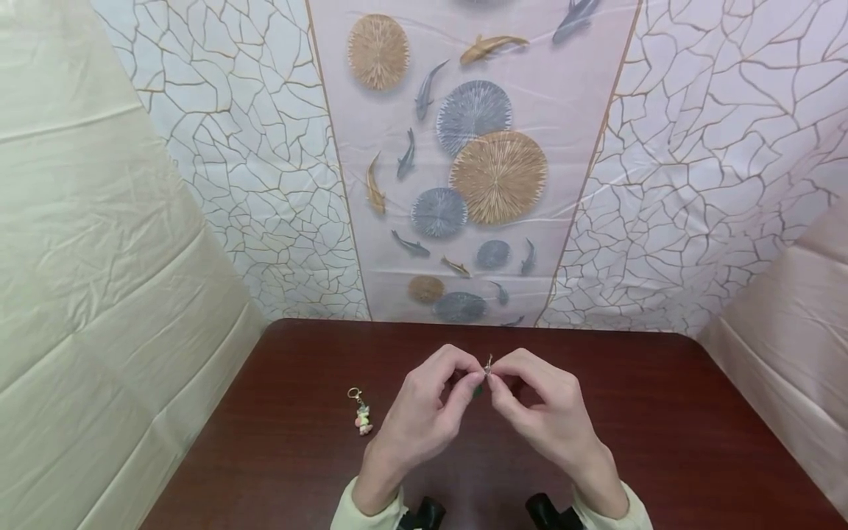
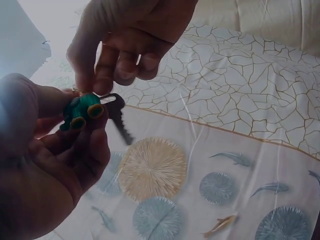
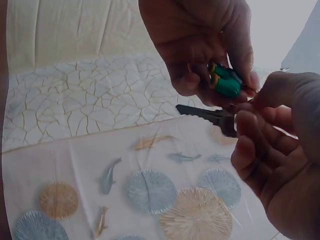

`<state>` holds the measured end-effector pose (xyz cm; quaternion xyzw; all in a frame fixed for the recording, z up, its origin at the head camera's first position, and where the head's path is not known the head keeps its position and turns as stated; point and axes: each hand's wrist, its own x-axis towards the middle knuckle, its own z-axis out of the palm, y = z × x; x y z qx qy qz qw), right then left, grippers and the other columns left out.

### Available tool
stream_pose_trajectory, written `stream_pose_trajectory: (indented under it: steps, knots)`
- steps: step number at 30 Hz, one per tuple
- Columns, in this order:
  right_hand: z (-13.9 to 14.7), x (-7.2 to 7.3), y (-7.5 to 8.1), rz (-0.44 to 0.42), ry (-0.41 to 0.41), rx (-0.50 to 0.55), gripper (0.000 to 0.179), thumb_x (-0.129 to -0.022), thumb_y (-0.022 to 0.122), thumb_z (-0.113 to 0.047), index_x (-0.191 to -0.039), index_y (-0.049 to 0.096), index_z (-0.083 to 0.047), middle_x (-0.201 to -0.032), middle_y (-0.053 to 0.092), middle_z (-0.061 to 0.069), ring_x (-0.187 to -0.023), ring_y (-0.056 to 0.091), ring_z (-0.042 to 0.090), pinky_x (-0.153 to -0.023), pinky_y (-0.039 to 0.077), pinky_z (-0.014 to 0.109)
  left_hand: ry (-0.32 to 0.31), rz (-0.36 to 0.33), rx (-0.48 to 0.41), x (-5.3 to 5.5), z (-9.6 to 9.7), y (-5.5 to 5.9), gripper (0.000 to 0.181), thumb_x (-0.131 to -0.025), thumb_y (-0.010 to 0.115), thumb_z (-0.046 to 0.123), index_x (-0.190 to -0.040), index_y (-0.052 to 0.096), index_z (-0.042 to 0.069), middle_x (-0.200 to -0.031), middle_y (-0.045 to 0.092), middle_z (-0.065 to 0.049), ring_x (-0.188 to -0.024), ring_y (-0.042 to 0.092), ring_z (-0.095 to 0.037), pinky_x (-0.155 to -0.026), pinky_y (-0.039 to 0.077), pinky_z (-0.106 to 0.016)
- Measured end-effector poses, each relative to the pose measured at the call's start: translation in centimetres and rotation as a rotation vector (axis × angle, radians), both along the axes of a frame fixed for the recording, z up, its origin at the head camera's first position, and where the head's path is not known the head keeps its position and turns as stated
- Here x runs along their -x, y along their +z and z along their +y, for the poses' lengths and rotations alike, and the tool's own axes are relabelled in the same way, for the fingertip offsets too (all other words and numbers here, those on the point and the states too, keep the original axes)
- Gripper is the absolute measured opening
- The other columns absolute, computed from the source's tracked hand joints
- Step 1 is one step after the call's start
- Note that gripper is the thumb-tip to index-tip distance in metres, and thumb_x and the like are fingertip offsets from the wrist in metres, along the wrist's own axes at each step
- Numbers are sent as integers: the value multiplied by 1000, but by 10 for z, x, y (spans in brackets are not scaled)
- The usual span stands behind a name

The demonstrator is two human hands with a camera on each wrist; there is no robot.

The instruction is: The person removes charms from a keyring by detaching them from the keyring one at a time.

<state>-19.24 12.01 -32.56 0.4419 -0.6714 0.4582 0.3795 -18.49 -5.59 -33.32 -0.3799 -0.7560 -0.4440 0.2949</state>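
In the head view my left hand [image 1: 424,412] and right hand [image 1: 553,412] meet fingertip to fingertip above the table. Between them a small metal ring [image 1: 489,364] sticks up. A green figure charm with yellow-orange feet [image 2: 84,111] is held in my left fingers. My right thumb and forefinger pinch at the metal ring by the charm, whose details the fingertips mostly hide. A dark toothed key [image 3: 202,115] juts out beside the fingers of my right hand in the right wrist view; how its head is attached cannot be made out.
Left of my hands, a second keychain [image 1: 362,418] with a pastel figure and a gold ring lies on the dark red-brown table [image 1: 298,471]. Behind the table hangs a patterned cloth [image 1: 397,294] with fish and round motifs. Pale cloth [image 1: 99,331] borders the left side.
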Motion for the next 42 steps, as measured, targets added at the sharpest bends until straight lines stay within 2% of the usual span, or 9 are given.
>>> stream_pose_trajectory:
  steps: [8,14,19,22,25,30,32,37,42]
  knots:
    - [-6,-5,5,17,120,73,8,-83,64,12,-87,65,4,-77,62,8,-72,57,9,-64,46,17,-78,110,-43,-1,1,4,4,-99,55,7,-98,59,7,-104,61,-2,-102,59,-13,-89,51,-24]
    - [0,-2,-2,-52,230,109,16,-82,59,20,-89,65,7,-78,61,8,-66,57,8,-56,47,17,-85,163,-22,-3,3,3,3,-98,56,5,-97,58,6,-106,61,-4,-102,60,-13,-90,51,-22]
    - [5,-4,-6,-175,182,82,25,-79,59,24,-96,63,5,-75,64,8,-61,62,8,-52,50,18,-73,166,4,-3,3,3,8,-95,58,0,-98,57,8,-105,60,-3,-100,59,-11,-87,51,-23]
    - [7,-6,-6,-245,143,51,30,-80,60,24,-103,61,5,-74,65,9,-60,64,9,-52,52,19,-64,141,18,-4,3,3,8,-96,56,1,-97,56,8,-104,59,-1,-96,56,-9,-82,51,-23]
    - [9,-7,-5,-279,98,27,33,-81,61,22,-108,61,3,-74,65,8,-59,63,9,-52,51,19,-58,111,32,-4,3,3,5,-98,54,4,-98,55,9,-103,58,0,-93,54,-7,-79,49,-20]
    - [11,-4,-4,-254,22,-10,36,-80,65,19,-107,66,-5,-73,62,-1,-60,57,5,-50,46,15,-44,93,49,-5,3,2,5,-101,51,9,-98,56,9,-98,55,3,-88,52,-5,-76,47,-17]
    - [12,-2,-4,-215,-2,-30,38,-78,67,19,-105,68,-7,-76,63,-2,-64,57,2,-51,46,14,-37,91,55,-5,4,2,6,-101,50,10,-98,55,9,-97,55,3,-87,52,-4,-75,46,-16]
    - [16,3,-6,-123,-68,-67,40,-71,73,18,-99,71,-10,-81,65,-4,-70,57,0,-57,47,11,-37,83,79,-7,4,1,7,-102,50,12,-97,55,10,-97,55,3,-86,52,-4,-76,44,-12]
    - [17,5,-6,-87,-97,-64,36,-69,73,17,-91,70,-11,-79,62,-5,-68,54,-1,-57,45,11,-47,88,96,-7,6,1,7,-102,51,12,-97,55,10,-97,55,3,-86,52,-3,-76,45,-12]
